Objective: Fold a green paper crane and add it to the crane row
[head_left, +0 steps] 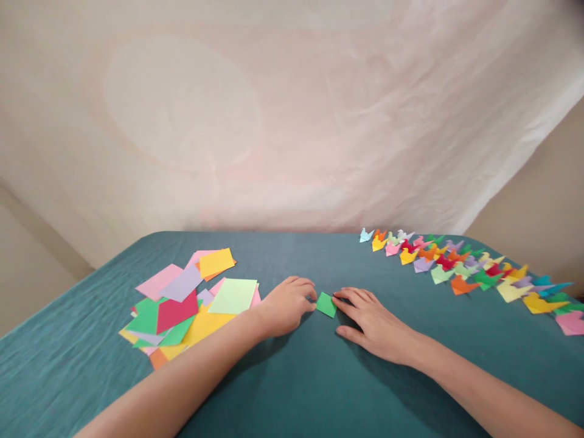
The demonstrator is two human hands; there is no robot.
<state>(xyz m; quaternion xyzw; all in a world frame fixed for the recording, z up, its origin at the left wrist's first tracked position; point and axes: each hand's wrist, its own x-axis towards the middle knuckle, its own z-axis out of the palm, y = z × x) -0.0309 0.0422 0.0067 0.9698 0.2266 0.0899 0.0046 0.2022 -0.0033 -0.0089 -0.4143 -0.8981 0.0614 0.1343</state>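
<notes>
A small folded piece of green origami paper [325,305] lies on the tablecloth between my two hands. My left hand [288,306] is at its left corner, fingers curled, with thumb and index finger closed in on the edge. From the other side, my right hand [371,328] reaches in with its fingers stretched out and the thumb apart. The index fingertip rests on the paper's right edge, and nothing is gripped in that hand. The paper's folds are too small to make out.
Left of my forearm is a loose pile of coloured paper sheets, with a red sheet [177,312] and a pale green sheet [232,296] on top. Rows of small folded paper birds [464,286] stand at the right. A teal tablecloth [292,389] covers the table; a pale cloth [296,121] hangs behind.
</notes>
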